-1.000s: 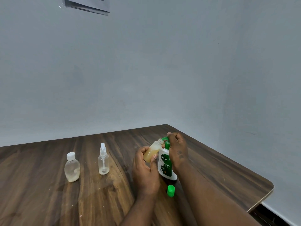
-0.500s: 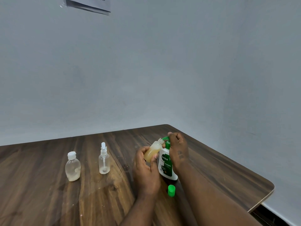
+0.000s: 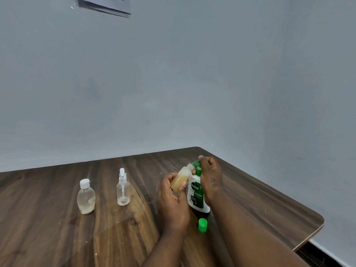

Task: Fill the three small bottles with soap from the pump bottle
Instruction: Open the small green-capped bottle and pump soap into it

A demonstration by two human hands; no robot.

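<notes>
Wooden bench, contents:
- Dettol pump bottle: upright, right of centre; right hand curled over its green pump head.
- Small bottle: tilted, mouth at the pump spout, part-filled with amber soap; gripped by left hand.
- Green cap: on the bench just before the pump bottle.
- Spray bottle: upright, near centre, well apart.
- Flip-cap bottle: upright, farthest left, a little liquid inside.

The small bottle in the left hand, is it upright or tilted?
Tilted: the small bottle leans with its neck toward the green spout of the pump bottle, while the left hand grips its lower part.
</notes>
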